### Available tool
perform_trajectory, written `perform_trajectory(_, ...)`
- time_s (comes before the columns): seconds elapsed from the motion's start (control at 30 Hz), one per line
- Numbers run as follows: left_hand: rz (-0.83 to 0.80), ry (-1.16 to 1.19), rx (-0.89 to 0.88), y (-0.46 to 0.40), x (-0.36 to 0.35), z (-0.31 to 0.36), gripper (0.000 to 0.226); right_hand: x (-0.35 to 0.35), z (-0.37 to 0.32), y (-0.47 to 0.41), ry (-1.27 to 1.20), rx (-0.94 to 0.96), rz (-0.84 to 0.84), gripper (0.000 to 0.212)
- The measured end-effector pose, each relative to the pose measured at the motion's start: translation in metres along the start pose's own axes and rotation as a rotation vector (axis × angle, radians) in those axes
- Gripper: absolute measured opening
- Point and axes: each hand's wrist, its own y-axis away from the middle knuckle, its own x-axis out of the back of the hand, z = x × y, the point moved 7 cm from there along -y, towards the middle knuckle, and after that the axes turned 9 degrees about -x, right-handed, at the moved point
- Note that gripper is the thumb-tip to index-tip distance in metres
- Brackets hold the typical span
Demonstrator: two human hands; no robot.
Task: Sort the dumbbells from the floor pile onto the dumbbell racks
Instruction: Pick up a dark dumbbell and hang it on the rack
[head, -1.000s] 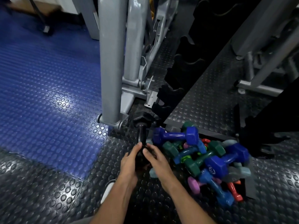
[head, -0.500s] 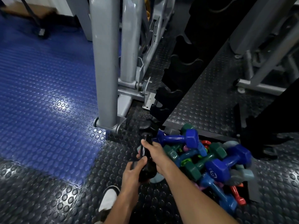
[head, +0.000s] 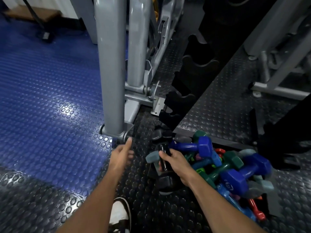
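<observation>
Head view: hemmed in by a grey machine post (head: 111, 68) at left, a black dumbbell rack (head: 190, 78) ahead, the floor pile (head: 223, 169) at right; open studded floor (head: 42, 98) beyond the post. Right hand (head: 175, 162) wrapped round the handle of a black dumbbell (head: 164, 158) (hex-ended, glossy), at the pile's left edge. Left hand (head: 122, 153) free, fingers loosely spread, near the post's foot.

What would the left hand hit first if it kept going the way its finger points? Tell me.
Probably the foot of the grey machine post. The left hand points an extended finger up and forward at that base, though depth is unclear from this view.
</observation>
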Motion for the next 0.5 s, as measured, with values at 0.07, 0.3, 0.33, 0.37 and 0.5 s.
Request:
perform_trajectory(0.07, -0.041, 0.001, -0.054, -0.021, -0.015, 0.021, 0.070, -0.002, -0.002, -0.001, 0.019, 0.012, -0.010, 0.027)
perform_trajectory(0.3, -0.404, -0.246, -0.087, -0.039, -0.086, 0.058, 0.085, -0.011, -0.005, -0.008, -0.005, 0.028, -0.040, 0.031)
perform_trajectory(0.33, -0.414, -0.279, -0.094, -0.041, -0.091, 0.056, 0.090, -0.012, -0.006, -0.009, -0.005, 0.028, -0.042, 0.030)
perform_trajectory(0.37, -0.407, -0.299, -0.101, -0.044, -0.094, 0.053, 0.094, -0.012, -0.006, -0.010, -0.002, 0.028, -0.044, 0.029)
perform_trajectory(0.5, -0.338, -0.358, -0.186, -0.051, -0.092, 0.048, 0.073, -0.016, -0.004, -0.014, 0.026, 0.035, -0.070, 0.026)
